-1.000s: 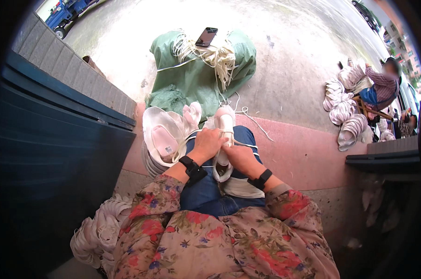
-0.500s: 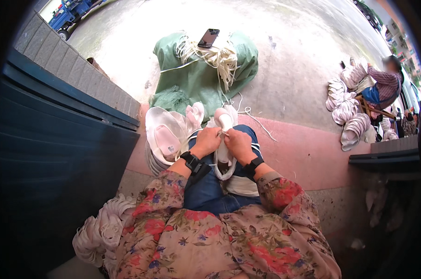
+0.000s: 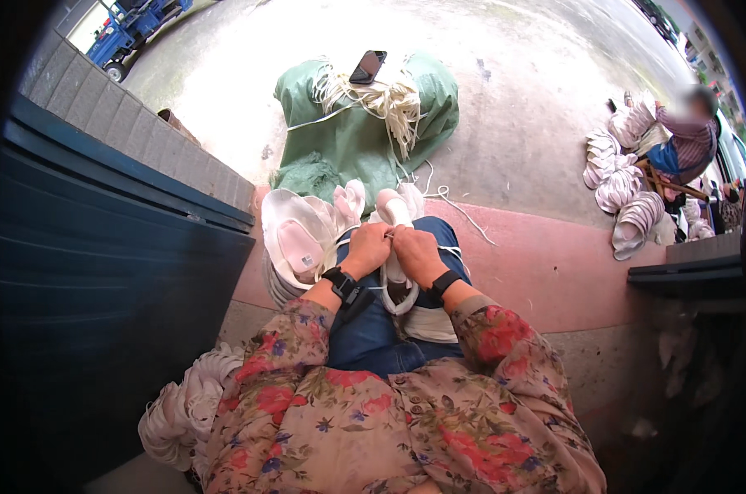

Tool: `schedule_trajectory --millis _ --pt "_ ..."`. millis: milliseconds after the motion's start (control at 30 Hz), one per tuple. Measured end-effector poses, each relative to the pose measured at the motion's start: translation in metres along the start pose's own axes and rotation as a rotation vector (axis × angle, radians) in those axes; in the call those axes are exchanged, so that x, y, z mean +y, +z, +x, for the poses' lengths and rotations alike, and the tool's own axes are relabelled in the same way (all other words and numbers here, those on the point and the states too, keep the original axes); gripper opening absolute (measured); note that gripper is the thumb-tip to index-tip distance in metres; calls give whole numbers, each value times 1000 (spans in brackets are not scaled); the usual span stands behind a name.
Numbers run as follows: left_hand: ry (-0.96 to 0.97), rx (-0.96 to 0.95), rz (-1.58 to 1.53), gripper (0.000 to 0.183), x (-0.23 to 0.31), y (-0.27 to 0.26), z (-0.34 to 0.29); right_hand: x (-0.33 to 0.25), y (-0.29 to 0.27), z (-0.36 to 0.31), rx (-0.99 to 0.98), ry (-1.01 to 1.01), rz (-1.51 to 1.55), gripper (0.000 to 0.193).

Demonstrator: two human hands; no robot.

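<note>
A white shoe upper (image 3: pixel 400 298) lies over my jeans-clad lap, its toe pointing away and its dark-lined opening toward me. My left hand (image 3: pixel 368 251) is closed at the left of the lacing area, thumb and fingers pinched together. Against it from the right, my right hand (image 3: pixel 417 253) pinches at the same spot on the upper. White lace strands show at both sides of the shoe; the bit between my fingertips is too small to make out. Left of my knees lie more pale uppers (image 3: pixel 295 239), nested with a pinkish lining showing.
Ahead stands a green sack-covered heap (image 3: pixel 340 136) bearing a bundle of white laces (image 3: pixel 399 115) and a phone (image 3: pixel 368 67). More uppers (image 3: pixel 183 412) are piled by my left side. A dark blue door (image 3: pixel 101 272) borders the left. At right, a person (image 3: pixel 684 144) sits beside stacked uppers (image 3: pixel 636 222).
My hands stay together on the upper, the right one turned slightly further over it. The whole view has shifted slightly; the sack, laces and phone rest as before.
</note>
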State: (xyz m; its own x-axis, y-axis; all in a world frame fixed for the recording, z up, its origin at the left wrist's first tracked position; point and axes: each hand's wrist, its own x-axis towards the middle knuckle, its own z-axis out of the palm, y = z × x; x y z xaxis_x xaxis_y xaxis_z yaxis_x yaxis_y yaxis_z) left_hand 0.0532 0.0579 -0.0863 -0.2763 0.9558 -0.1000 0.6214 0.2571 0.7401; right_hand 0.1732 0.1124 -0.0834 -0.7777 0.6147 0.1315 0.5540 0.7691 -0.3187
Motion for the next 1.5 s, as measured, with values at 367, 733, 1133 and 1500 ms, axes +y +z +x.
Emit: schedule_trajectory --millis 367,733,1133,1500 --pt "714 -4 290 34 81 -14 -33 38 -145 -132 -536 -15 349 18" --pt "52 -175 -400 10 108 -14 -55 14 -106 -55 -138 830 1816 22" --pt "-138 156 -443 20 82 -5 -61 -12 -73 -54 43 541 1580 22" --pt "237 234 -62 21 61 -22 -27 -2 -82 -43 245 411 1587 21"
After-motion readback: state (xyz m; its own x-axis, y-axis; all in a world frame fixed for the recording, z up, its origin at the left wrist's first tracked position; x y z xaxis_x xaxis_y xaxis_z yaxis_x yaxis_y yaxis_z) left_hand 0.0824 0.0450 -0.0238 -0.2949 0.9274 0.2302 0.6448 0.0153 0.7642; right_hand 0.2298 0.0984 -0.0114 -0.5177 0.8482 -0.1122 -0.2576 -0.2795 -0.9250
